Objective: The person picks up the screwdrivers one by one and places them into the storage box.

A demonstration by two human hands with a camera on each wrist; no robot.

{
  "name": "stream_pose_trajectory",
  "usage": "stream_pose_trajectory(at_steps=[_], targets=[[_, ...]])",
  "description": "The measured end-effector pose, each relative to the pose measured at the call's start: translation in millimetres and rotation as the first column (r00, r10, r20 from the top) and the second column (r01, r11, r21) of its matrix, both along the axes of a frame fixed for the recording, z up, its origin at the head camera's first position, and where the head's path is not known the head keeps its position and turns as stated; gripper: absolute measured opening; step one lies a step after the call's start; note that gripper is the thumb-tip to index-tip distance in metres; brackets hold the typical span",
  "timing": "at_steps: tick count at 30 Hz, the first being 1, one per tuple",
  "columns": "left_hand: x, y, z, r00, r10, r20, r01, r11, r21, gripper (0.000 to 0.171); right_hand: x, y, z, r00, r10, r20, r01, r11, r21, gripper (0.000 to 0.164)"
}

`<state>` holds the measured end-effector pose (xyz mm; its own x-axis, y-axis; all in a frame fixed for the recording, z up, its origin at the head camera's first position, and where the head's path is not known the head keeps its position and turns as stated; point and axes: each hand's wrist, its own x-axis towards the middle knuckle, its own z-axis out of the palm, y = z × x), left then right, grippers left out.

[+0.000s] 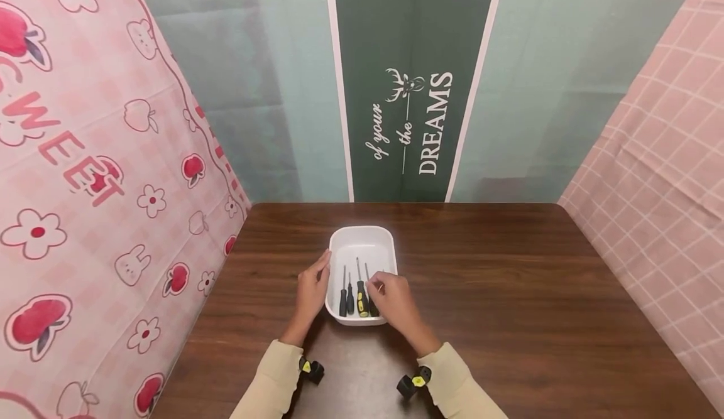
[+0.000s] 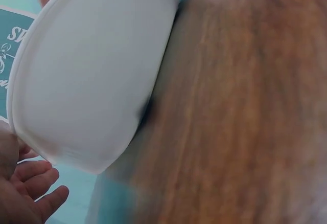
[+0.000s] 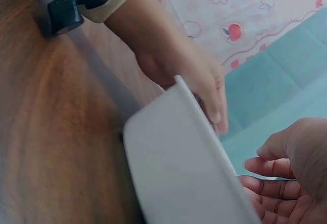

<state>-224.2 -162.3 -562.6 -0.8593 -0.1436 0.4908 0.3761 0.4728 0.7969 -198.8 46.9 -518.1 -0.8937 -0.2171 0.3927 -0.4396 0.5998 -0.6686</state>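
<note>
A white tray [image 1: 363, 243] stands on the brown wooden table, holding several screwdrivers side by side. Two slim ones [image 1: 342, 303] with black handles lie toward the left wall, and a thicker black-and-yellow screwdriver [image 1: 362, 298] is near the middle. Another dark handle is partly hidden under my right hand [image 1: 397, 299], which is over the tray's right side with fingers loosely bent. Nothing shows between its thumb and fingers [image 3: 271, 188] in the right wrist view. Along the tray's left wall, my left hand [image 1: 310, 290] touches the rim, its fingers fairly straight.
The wooden table [image 1: 509, 293] extends on both sides of the tray. Behind it hangs a green cloth [image 1: 407, 42] with white lettering. Patterned pink cloths flank the left [image 1: 113, 230] and right [image 1: 667, 155]. Each wrist wears a small black camera [image 1: 406, 386].
</note>
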Motion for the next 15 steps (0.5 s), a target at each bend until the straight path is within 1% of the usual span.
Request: stream_pose_trajectory(at_steps=[5,8,12,15], targets=[[-1.3,-3,7.0,0.999,0.021,0.04,-0.021,1.0,0.006,0.031,-7.9,12,11.4,0.999,-0.033,-0.02,0.033,0.999,0.015,0.012],[-2.3,-4,10.6,0.998,0.021,0.056,-0.021,1.0,0.003,0.031,-12.8,19,19.4,0.998,-0.055,-0.005,0.056,0.998,0.04,0.01],[-5.0,-8,16.4,0.998,0.031,0.046,-0.029,0.998,-0.052,0.032,-19.3,30,32.5,0.995,-0.09,0.035,0.088,0.993,0.074,0.009],[-8.6,-12,22.9,0.998,0.046,0.046,-0.04,0.993,-0.112,0.033,-25.1,40,43.1,0.993,-0.11,0.033,0.107,0.99,0.091,0.011]])
